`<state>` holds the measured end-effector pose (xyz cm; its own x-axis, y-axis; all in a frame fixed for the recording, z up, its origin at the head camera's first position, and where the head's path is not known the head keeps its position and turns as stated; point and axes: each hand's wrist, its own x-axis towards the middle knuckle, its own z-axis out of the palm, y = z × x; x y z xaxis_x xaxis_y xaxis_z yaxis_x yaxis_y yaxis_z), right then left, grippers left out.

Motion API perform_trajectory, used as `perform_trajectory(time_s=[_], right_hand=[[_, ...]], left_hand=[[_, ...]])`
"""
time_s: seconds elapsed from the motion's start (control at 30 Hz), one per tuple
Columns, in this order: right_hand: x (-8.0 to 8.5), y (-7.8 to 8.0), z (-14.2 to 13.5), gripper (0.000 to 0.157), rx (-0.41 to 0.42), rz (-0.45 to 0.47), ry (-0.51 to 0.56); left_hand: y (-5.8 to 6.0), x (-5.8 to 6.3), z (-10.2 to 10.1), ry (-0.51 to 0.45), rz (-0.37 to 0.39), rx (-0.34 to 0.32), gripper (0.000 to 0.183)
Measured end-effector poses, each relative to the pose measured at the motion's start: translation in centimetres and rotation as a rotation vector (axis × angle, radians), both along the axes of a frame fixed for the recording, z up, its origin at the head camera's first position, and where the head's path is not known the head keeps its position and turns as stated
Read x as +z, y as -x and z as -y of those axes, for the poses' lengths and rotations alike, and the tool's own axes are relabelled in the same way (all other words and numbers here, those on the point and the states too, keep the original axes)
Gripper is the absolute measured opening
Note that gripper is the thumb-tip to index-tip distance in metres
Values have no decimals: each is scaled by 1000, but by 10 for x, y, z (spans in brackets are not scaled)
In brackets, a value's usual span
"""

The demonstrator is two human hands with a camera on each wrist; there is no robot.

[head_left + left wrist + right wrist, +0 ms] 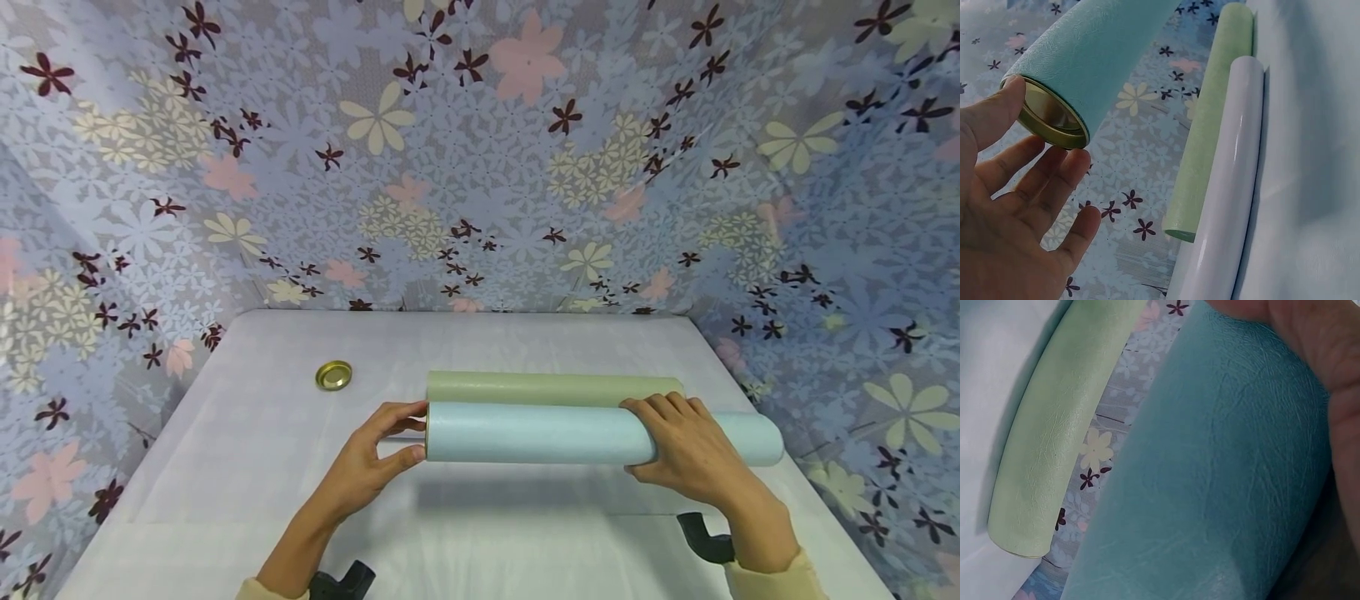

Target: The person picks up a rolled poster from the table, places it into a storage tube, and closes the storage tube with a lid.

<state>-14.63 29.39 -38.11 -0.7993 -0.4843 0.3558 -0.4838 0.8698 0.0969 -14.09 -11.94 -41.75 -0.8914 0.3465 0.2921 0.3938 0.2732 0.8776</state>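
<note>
A long light blue tube [540,433] spans both hands above the table, lying nearly level. At its left end sits a gold lid [1054,112] with a raised rim and a recessed middle. My left hand [371,458] pinches that end, thumb on one side of the gold rim and fingertips on the other. Farther right, my right hand [686,442] grips the tube from above, fingers over the far side and thumb on the near side. Its underside is hidden from the head view.
Behind the blue tube lies a pale green tube [555,387] on the white table [225,450]. A glossy white roll [1225,181] rests beside it, mostly covered in the head view. A loose gold lid [333,376] lies at the back left. Floral cloth [480,167] hangs around the table.
</note>
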Motion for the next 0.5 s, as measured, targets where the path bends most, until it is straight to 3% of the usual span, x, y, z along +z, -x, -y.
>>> perform_trajectory(time_s=[0.3, 0.5], right_hand=[[0, 0, 0, 80, 0, -7, 8], [1, -1, 1, 79, -7, 1, 16]], left_hand=[[-2, 5, 5, 0, -43, 40, 47], [-5, 17, 5, 16, -159, 134, 44]])
